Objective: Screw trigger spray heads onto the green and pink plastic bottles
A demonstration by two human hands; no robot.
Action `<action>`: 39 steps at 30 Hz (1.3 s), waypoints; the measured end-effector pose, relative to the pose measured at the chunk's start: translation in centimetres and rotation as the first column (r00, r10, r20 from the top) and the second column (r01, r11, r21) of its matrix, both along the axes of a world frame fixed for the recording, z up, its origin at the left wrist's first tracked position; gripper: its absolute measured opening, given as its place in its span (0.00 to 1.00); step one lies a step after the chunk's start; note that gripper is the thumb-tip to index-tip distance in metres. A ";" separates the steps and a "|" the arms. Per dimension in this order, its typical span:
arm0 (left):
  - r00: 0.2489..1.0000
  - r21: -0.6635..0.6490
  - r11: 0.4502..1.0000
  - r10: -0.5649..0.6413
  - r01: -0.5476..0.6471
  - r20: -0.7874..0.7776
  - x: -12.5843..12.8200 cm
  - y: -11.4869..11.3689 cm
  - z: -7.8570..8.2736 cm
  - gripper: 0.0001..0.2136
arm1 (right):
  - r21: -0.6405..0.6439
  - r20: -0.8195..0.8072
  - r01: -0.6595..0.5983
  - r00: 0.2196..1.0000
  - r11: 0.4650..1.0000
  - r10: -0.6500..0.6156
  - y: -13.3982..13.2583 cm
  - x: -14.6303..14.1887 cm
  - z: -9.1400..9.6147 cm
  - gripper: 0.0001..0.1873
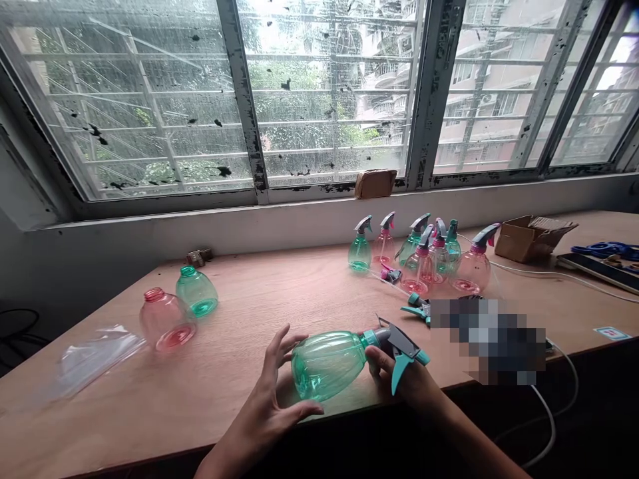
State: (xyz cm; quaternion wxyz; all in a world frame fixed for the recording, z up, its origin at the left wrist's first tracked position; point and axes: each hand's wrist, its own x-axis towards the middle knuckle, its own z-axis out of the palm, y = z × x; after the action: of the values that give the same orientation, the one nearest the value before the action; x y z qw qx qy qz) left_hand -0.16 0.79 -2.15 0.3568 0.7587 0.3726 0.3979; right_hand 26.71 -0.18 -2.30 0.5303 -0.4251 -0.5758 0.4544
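A green spray bottle (327,362) lies on its side near the front edge of the wooden table (299,293), its grey and teal trigger head (402,349) pointing right. My left hand (272,392) cups the bottle's base with fingers spread around it. My right hand (399,382) is closed around the bottle's neck just below the trigger head.
Two capless bottles, pink (162,320) and green (196,291), stand at the left beside a clear plastic bag (92,356). Several finished spray bottles (424,256) cluster at the back right, with loose trigger heads (417,307), a cardboard box (532,236) and white cable (549,273).
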 end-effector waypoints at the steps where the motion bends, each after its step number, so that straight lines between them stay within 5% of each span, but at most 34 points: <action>1: 1.000 -0.018 1.000 -0.020 0.020 -0.009 -0.1 0.0 0.1 0.50 | 0.008 -0.001 -0.003 1.000 1.000 0.003 0.0 0.0 -0.1 0.22; 9: 0.990 -0.219 0.973 -0.100 0.075 -0.104 -0.4 -0.5 1.9 0.29 | 0.028 -0.023 -0.015 1.000 0.999 0.015 0.2 0.1 -0.4 0.22; 18: 0.996 -0.257 0.964 -0.042 0.063 0.084 0.1 -0.1 0.9 0.40 | -0.083 -0.093 -0.045 0.995 0.996 0.037 -0.2 -0.4 0.5 0.31; 29: 0.988 -0.223 0.971 -0.114 0.087 -0.109 -0.4 -0.7 2.0 0.34 | -0.014 -0.045 -0.027 0.999 1.000 0.027 0.1 0.0 -0.5 0.24; 39: 0.997 -0.068 0.998 -0.009 0.005 -0.072 0.5 0.0 0.1 0.38 | -0.033 -0.108 -0.106 0.989 0.994 0.102 -0.1 -0.1 -0.3 0.24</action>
State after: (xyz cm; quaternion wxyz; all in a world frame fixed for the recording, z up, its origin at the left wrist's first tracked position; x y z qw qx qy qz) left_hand 0.32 0.82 -2.07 0.3698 0.7614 0.3958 0.3561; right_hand 26.59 -0.26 -2.58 0.5273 -0.3798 -0.5595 0.5144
